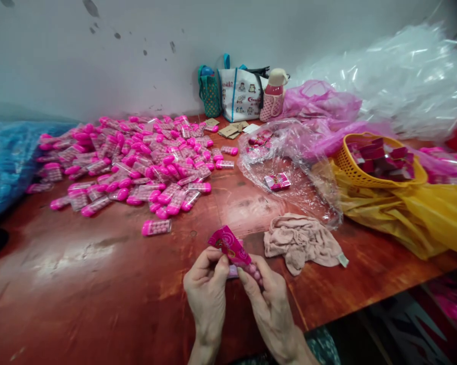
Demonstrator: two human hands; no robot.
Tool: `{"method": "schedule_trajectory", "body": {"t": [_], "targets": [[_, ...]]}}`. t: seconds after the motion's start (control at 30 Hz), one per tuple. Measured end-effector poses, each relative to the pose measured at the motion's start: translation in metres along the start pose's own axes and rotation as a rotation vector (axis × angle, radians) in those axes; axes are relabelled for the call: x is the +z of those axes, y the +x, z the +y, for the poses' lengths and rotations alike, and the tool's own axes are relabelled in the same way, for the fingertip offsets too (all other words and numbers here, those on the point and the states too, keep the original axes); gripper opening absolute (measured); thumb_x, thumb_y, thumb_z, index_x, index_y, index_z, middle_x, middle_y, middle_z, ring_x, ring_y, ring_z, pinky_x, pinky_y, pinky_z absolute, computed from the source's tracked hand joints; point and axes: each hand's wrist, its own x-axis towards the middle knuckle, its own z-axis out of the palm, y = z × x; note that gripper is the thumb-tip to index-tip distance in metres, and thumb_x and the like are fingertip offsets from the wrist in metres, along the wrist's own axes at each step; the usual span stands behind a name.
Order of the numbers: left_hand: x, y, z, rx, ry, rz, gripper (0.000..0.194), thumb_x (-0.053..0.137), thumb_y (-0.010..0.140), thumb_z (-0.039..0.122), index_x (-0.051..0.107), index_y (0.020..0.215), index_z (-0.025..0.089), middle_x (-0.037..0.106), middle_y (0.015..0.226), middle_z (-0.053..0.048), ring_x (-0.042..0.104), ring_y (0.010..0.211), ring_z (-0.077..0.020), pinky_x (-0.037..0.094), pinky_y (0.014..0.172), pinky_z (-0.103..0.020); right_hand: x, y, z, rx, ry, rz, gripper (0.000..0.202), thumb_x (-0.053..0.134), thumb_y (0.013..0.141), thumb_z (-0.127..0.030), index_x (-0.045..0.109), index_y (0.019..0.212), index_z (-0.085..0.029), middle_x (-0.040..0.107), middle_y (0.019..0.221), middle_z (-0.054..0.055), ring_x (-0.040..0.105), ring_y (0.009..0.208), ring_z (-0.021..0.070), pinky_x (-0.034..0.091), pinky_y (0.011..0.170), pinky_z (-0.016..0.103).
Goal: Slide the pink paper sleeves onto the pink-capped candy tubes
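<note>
Near the front of the table, my left hand (208, 286) pinches a bright pink printed sleeve (231, 244) between thumb and fingers. My right hand (270, 299) is closed around a small clear container of pink balls (255, 274), whose upper end meets the sleeve. How far the container sits inside the sleeve is hidden by my fingers. Just beyond my hands lies a single pink-capped container (156, 227). A large heap of similar containers (137, 162) spreads over the back left. Several folded pink sleeves lie by a clear plastic bag, one printed sleeve (277, 181) in front.
A crumpled beige cloth (304, 241) lies right of my hands. Behind it are the clear plastic bag (308, 197) and a yellow basket (380, 177) of pink pieces. A blue bag (7, 167) is at left. A tote bag (238, 96) and bottle (276, 83) stand against the wall.
</note>
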Motion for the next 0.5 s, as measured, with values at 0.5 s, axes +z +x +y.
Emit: {"method": "schedule_trajectory", "body": {"t": [0.5], "targets": [[-0.003, 0.012, 0.0, -0.499, -0.287, -0.247, 0.014, 0.078, 0.06, 0.019, 0.069, 0.067, 0.011, 0.07, 0.063, -0.003, 0.062, 0.053, -0.01, 0.052, 0.058, -0.02, -0.011, 0.003, -0.011, 0.261, 0.182, -0.171, 0.025, 0.045, 0.09, -0.043, 0.05, 0.086, -0.018, 0.046, 0.069, -0.003, 0.042, 0.059, 0.0086, 0.035, 0.05, 0.018]]}}
